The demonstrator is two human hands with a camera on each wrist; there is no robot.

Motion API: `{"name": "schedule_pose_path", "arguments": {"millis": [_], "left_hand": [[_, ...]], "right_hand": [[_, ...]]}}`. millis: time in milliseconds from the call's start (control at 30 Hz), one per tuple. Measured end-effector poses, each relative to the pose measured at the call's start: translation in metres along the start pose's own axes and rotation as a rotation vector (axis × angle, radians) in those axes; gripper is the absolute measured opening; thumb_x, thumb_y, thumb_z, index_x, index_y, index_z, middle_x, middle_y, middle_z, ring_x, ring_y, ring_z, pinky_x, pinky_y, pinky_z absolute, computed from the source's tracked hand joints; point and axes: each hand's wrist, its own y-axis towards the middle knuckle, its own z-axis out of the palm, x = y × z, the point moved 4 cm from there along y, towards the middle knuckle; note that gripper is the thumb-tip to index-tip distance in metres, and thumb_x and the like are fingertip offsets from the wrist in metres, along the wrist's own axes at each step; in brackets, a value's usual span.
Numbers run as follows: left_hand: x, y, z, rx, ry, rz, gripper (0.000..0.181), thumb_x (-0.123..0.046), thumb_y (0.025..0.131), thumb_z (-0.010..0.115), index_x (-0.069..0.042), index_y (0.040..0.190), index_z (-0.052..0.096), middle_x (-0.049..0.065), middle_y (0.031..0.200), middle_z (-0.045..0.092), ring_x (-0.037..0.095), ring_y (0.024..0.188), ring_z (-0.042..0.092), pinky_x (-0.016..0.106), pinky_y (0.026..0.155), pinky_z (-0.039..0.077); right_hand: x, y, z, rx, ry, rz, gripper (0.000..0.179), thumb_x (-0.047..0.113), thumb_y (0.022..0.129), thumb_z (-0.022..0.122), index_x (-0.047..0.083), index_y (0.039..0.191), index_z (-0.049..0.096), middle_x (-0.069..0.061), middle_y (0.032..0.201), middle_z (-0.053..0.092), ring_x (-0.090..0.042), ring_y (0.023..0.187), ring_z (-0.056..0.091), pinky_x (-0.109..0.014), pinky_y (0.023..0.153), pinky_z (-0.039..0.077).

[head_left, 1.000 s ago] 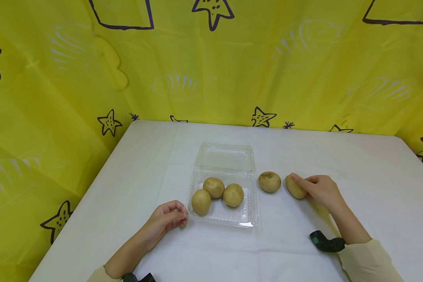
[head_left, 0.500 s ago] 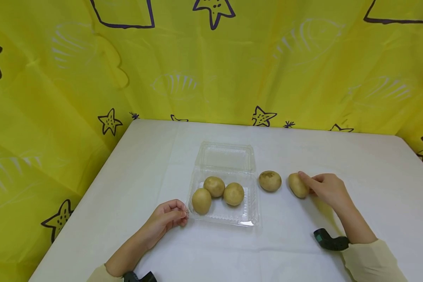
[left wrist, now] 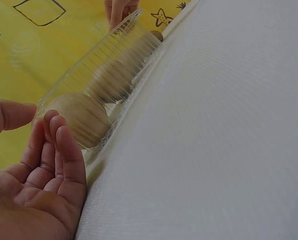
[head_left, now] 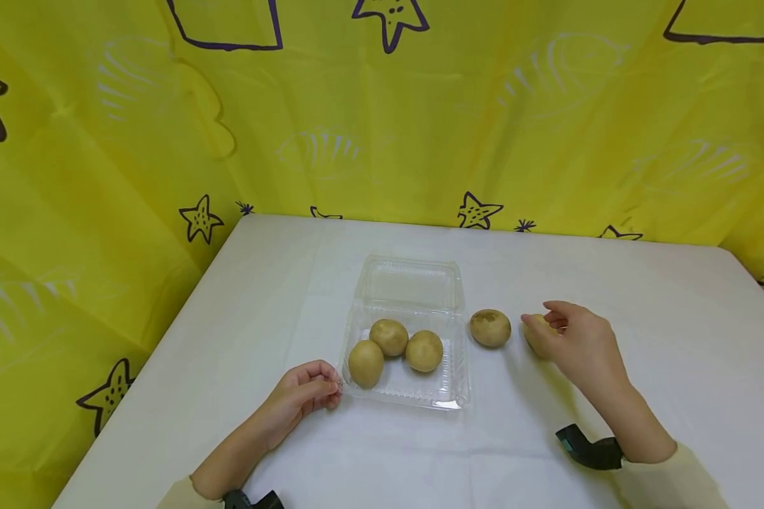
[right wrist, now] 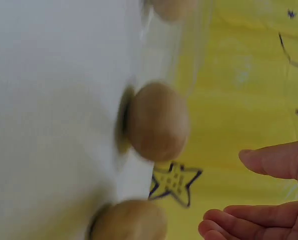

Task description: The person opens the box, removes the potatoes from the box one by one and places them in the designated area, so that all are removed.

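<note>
A clear plastic clamshell box (head_left: pixel 391 394) lies open on the white table, its lid (head_left: pixel 409 284) folded back. Three potatoes sit in its base: one at the left (head_left: pixel 366 364), one behind (head_left: pixel 389 337), one at the right (head_left: pixel 424 351). My left hand (head_left: pixel 298 397) pinches the box's front left corner between thumb and fingers. Just right of the box lies a potato with a brown patch (head_left: pixel 490 329). My right hand (head_left: pixel 582 348) hovers over another potato (right wrist: pixel 131 222), partly hiding it in the head view; thumb and fingers are apart, holding nothing.
The white tabletop (head_left: pixel 267 283) runs back to a yellow curtain (head_left: pixel 382 106) printed with stars and fish. A black wrist camera (head_left: pixel 591 448) is strapped at the right wrist; another (head_left: pixel 252 499) shows at the left wrist.
My right hand has let go of the rightmost potato and risen above it, its fingers parting. That potato moved slightly right before the release. The left hand keeps its place on the box corner.
</note>
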Motion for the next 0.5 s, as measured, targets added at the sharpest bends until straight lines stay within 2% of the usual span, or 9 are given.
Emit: {"name": "schedule_pose_path", "arguments": {"millis": [300,500], "left_hand": [[0.0,0.0,0.0,-0.001,-0.001,0.002,0.006,-0.002,0.088,0.05,-0.006,0.091,0.053,0.004,0.084,0.058,0.012,0.077,0.055,0.024,0.073,0.048],[0.0,0.0,0.001,-0.007,-0.001,-0.001,0.006,-0.002,0.088,0.05,-0.006,0.091,0.053,0.004,0.084,0.058,0.012,0.077,0.055,0.024,0.072,0.048]], "right_hand": [[0.048,-0.003,0.017,0.065,0.018,-0.157,0.041,0.026,0.082,0.069,-0.006,0.107,0.062,-0.017,0.09,0.065,-0.031,0.079,0.06,-0.046,0.068,0.048],[0.072,-0.006,0.035,0.148,0.055,-0.288,0.041,0.022,0.078,0.073,-0.006,0.106,0.062,-0.017,0.098,0.065,-0.03,0.086,0.062,-0.043,0.074,0.05]]}}
